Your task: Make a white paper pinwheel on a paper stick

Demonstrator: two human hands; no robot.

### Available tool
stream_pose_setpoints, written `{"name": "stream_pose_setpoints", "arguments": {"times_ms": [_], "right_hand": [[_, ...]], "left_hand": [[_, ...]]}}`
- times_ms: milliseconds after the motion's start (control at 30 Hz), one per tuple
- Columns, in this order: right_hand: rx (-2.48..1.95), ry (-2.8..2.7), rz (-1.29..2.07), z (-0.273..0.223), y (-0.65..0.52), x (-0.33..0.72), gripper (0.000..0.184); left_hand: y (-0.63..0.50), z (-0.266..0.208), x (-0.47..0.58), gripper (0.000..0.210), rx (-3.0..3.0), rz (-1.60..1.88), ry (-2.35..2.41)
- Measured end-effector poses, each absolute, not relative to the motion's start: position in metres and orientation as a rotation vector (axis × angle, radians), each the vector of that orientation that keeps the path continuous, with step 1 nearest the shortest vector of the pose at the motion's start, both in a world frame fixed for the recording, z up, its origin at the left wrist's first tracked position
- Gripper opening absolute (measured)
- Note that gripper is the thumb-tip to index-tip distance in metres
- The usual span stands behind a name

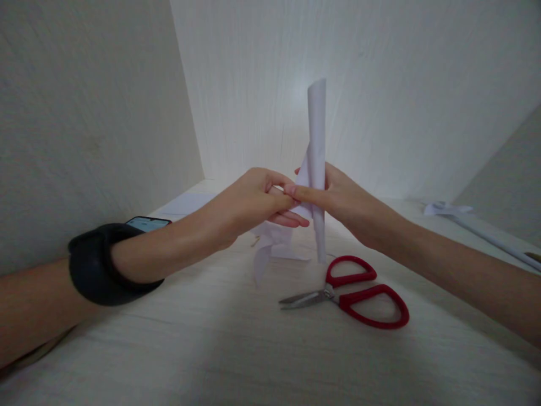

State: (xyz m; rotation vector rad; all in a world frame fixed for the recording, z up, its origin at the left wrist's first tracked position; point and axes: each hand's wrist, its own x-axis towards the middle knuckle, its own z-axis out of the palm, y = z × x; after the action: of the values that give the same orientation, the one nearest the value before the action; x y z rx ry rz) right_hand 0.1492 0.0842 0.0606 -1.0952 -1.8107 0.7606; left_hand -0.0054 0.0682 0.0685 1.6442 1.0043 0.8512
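Note:
A sheet of white paper (316,124), rolled into a narrow upright tube with a loose pointed flap on its left side, is held above the table. My right hand (333,189) is closed around its lower half, thumb across the front and fingers mostly hidden behind. From the left, my left hand (262,197) pinches at the flap, its thumb and forefinger meeting my right thumb while the lower fingers stretch beneath. Red-handled scissors (329,294) lie on the table below the tube, blades pointing left and slightly apart.
White paper scraps (274,242) lie on the pale table (203,349) behind my left hand. A phone (147,223) rests at the left near a flat white sheet (186,203). At the right is a thin white stick (494,234) with a paper piece at its end. Pale panels (253,67) enclose the back and sides.

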Motion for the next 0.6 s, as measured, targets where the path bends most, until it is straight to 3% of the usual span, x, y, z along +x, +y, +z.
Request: {"name": "stream_pose_setpoints", "arguments": {"times_ms": [200,400,600], "right_hand": [[-1.151,-1.790,0.952,0.065,0.096,0.181,0.007],[-1.177,-1.809,1.094,0.066,0.095,0.197,0.016],[-1.186,-1.622,1.160,0.059,0.091,0.191,0.015]], "left_hand": [[0.073,0.071,-0.006,0.024,1.688,0.723,1.150],[0.080,0.069,-0.011,0.022,1.720,0.731,1.159],[0.083,0.071,-0.014,0.011,1.595,0.716,1.062]]}}
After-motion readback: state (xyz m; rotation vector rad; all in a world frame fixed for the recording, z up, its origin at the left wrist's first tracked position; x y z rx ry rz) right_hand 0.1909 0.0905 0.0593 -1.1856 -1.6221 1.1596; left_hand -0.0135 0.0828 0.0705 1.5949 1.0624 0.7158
